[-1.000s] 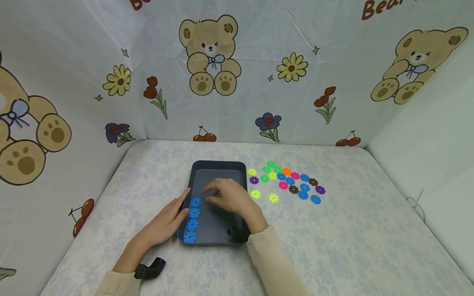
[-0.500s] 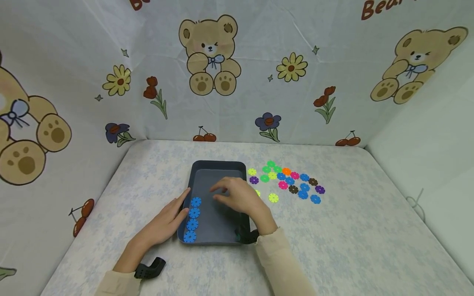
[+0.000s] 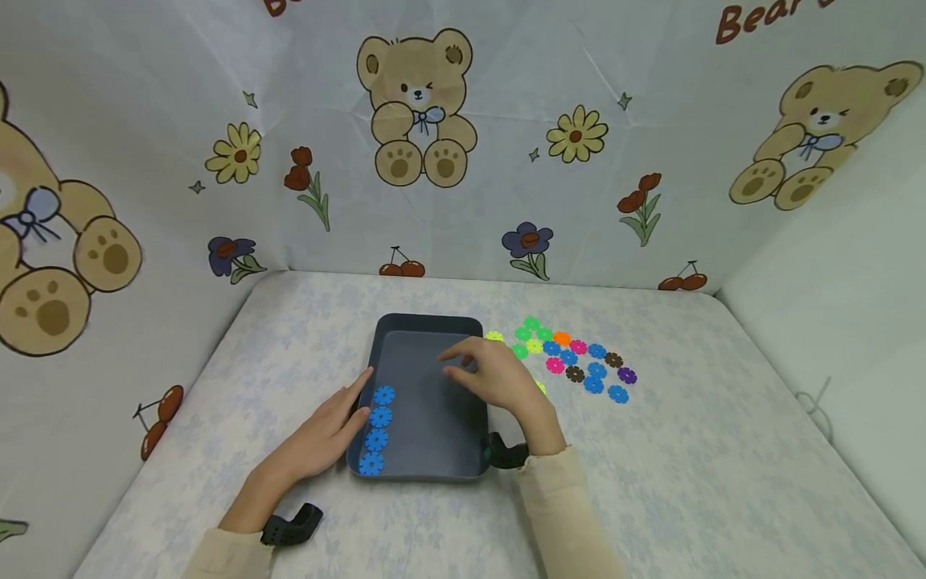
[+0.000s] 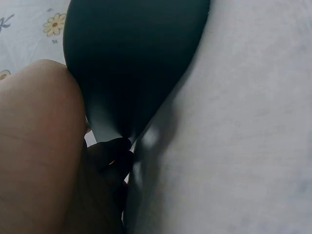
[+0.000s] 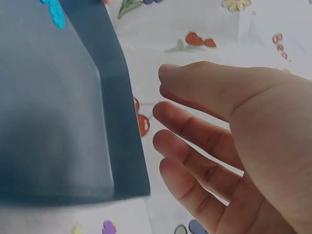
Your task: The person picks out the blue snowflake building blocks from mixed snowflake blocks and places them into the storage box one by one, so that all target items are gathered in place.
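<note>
A dark grey tray [image 3: 434, 466] lies on the table in the head view. Four-sided and shallow, it bears a column of several blue notched plastic discs [image 3: 380, 416] along its left side. My left hand [image 3: 321, 434] holds the tray's left rim, thumb over the edge; in the left wrist view its other fingers [image 4: 114, 151] are dark and curl at the tray's outer wall. My right hand [image 3: 499, 374] hovers over the tray's right rim with bent, spread fingers. Nothing shows between thumb and fingers [image 5: 180, 183] in the right wrist view.
Loose notched discs [image 3: 568, 357] in blue, green, pink, brown and other colours are scattered on the table right of the tray. My right forearm partly covers the nearest ones. A bear-printed cloth [image 3: 499, 96] hangs behind the table.
My right hand has moved right, from above the tray's middle near the blue discs to its right rim. The left hand and the blue column stay put.
</note>
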